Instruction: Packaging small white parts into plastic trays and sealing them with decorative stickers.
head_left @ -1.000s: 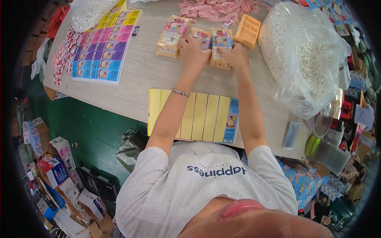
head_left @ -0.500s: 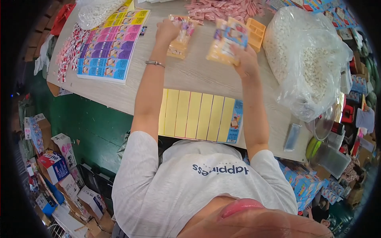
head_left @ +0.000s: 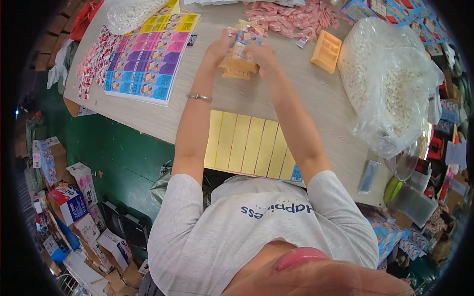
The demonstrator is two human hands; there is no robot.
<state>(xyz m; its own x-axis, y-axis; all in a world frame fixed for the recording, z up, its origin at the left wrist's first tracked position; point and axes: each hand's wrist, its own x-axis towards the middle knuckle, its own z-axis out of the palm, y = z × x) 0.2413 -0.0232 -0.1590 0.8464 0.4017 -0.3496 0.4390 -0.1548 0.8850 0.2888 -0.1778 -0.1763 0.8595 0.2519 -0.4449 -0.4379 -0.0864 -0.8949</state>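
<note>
Both hands meet over the far middle of the wooden table [head_left: 256,106]. My left hand [head_left: 218,48] and my right hand [head_left: 260,55] together grip a stack of small orange trays with printed card covers [head_left: 242,47], held just above the tabletop. A thin bracelet [head_left: 199,97] circles my left wrist. A yellow sheet of narrow strips [head_left: 247,145] lies at the near table edge between my forearms.
A loose orange tray [head_left: 326,51] lies right of the hands. A big clear bag of white pellets [head_left: 390,84] fills the right side. Colourful sticker sheets [head_left: 148,59] lie left, pink sachets [head_left: 291,17] at the back. Small boxes [head_left: 69,204] litter the green floor.
The hands, apart and each holding packs half a second ago, have come together and merged the packs into one stack at the table's middle.
</note>
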